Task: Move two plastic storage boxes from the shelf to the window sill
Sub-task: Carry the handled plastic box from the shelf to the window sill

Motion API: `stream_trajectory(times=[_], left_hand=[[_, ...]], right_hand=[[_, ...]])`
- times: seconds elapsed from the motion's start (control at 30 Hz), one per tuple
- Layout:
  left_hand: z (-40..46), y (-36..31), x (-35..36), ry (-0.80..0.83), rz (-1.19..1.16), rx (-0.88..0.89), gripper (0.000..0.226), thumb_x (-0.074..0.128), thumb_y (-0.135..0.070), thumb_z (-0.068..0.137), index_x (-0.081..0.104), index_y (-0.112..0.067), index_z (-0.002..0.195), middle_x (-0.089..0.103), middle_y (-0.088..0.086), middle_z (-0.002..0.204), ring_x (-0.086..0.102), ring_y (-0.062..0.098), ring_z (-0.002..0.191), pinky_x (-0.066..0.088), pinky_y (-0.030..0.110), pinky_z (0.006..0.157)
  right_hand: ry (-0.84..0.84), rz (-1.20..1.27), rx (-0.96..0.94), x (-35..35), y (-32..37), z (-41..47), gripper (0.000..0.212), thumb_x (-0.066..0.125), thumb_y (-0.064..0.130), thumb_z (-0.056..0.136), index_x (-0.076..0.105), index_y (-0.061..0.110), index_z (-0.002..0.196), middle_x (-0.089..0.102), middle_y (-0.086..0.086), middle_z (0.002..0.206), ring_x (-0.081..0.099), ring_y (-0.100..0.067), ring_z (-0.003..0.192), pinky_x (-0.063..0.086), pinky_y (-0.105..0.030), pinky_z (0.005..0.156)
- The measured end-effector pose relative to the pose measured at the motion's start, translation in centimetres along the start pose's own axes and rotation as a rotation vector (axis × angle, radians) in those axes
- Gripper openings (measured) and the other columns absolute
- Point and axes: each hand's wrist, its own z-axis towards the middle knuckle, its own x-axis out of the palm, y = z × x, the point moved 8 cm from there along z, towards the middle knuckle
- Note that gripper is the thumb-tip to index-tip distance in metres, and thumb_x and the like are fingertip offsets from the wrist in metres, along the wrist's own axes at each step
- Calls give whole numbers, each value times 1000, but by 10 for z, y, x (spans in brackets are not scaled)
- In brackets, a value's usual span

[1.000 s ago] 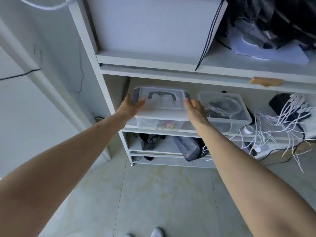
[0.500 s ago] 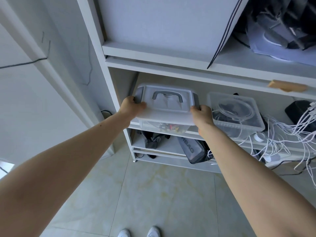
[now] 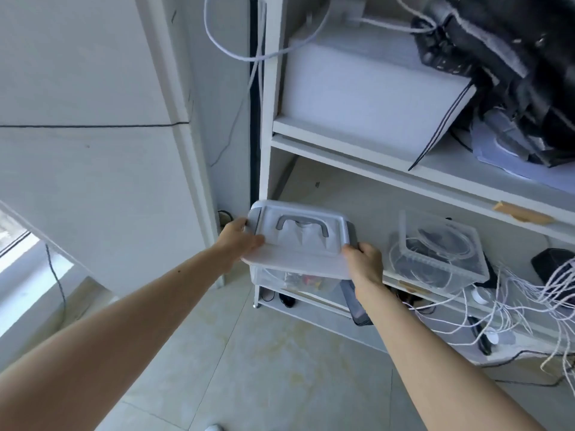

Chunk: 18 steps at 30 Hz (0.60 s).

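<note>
At the shelf's [image 3: 357,157] front edge, about 12 o'clock from you: lidded storage box [image 3: 298,244] is half off the board, left hand [image 3: 239,241] and right hand [image 3: 362,259] clamped on its short ends. Long axis runs 9-to-3, handle up, lid tipped toward you. Keep it level, draw straight back. Second, open box [image 3: 441,253] sits at 2 o'clock.

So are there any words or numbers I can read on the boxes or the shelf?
No, nothing here can be read.
Lidded box in both hands: no writing shows on the lid or the handle.
Open box on the shelf: no label shows.
Dark bag under the lidded box: mostly hidden, with no lettering in sight.
</note>
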Motion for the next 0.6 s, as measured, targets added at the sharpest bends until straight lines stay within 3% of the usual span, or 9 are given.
stream_trajectory(times=[0.13, 0.3, 0.43, 0.6], left_hand=[[-20, 32, -44, -40, -56, -44, 57, 67, -8, 84, 46, -11, 137, 56, 9, 115, 57, 30, 109, 48, 45, 101], [-40, 88, -127, -166, -132, -110, 68, 69, -11, 81, 42, -15, 144, 57, 12, 127, 58, 28, 108, 50, 40, 93], [-63, 129, -214, -292, -218, -150, 69, 70, -13, 80, 42, -17, 143, 56, 8, 117, 58, 27, 101, 50, 38, 86], [-87, 186, -338, -450, -283, -178, 62, 72, -16, 72, 54, -15, 131, 63, 6, 109, 63, 27, 97, 52, 35, 82]], right_hand=[[58, -10, -24, 38, 0, -35, 8, 56, 14, 80, 60, 8, 78, 60, -7, 75, 53, -28, 69, 36, -28, 54], [221, -36, -51, 116, 14, -82, 10, 56, 13, 79, 62, 6, 82, 62, -3, 74, 54, -24, 68, 37, -26, 51], [387, -95, -65, 203, 32, -124, 15, 57, 19, 77, 62, 9, 87, 65, -7, 85, 59, -25, 75, 45, -30, 59], [545, -136, -149, 325, 72, -191, 6, 60, 12, 79, 61, 7, 81, 58, -3, 71, 50, -17, 61, 33, -26, 50]])
